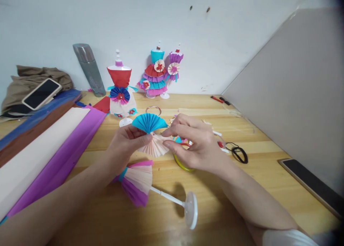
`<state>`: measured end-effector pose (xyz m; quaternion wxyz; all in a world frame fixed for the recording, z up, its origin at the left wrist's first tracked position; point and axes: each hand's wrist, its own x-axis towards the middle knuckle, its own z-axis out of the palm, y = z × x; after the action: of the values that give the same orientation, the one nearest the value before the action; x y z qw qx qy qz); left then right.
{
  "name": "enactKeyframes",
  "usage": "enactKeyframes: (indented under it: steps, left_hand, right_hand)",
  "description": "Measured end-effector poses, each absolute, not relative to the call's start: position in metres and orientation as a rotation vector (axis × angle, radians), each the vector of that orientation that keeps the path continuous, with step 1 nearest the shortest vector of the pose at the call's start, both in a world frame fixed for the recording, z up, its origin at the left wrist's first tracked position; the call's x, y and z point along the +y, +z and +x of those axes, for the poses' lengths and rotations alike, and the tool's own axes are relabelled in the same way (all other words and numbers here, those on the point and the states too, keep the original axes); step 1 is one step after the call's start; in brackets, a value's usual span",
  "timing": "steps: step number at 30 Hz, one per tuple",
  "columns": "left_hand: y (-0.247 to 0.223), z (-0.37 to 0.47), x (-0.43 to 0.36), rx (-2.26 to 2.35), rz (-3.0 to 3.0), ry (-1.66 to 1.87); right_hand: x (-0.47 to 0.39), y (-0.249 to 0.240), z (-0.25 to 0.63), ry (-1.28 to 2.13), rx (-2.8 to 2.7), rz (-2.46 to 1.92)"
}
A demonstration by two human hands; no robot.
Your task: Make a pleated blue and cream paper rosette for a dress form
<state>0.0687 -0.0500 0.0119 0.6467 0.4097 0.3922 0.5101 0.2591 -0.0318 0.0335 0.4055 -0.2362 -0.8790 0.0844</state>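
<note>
Above the table, my left hand pinches a pleated paper rosette by its centre, thumb in front. Its upper half is a blue fan and its lower half a cream fan. From the other side, the thumb and index finger of my right hand close on the right edge of the cream part. Below them a small dress stand lies on its side, dressed in cream, pink and purple paper with a blue waistband. Its white round base points right.
Dressed paper mannequins stand along the wall. Long crepe paper sheets and a phone lie left, near a leaning flask. Behind my right hand are a tape roll and scraps; a black hair tie and another phone are right.
</note>
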Motion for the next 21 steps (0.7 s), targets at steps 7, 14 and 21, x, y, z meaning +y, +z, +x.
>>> enactKeyframes:
  steps: [7, 14, 21]
  left_hand:
    - [0.0118, 0.068, -0.0503, 0.881, 0.951, 1.176]
    - [0.0124, 0.0677, -0.0512, 0.891, 0.981, 1.185]
    - [0.013, 0.0679, -0.0505, 0.884, 0.993, 1.173]
  right_hand:
    - [-0.0311, 0.0316, 0.2588, 0.126, -2.26, -0.662]
    - [-0.0311, 0.0308, 0.2591, 0.113, -2.279, -0.623]
    - [-0.0303, 0.03, 0.2567, 0.186, -2.264, -0.676]
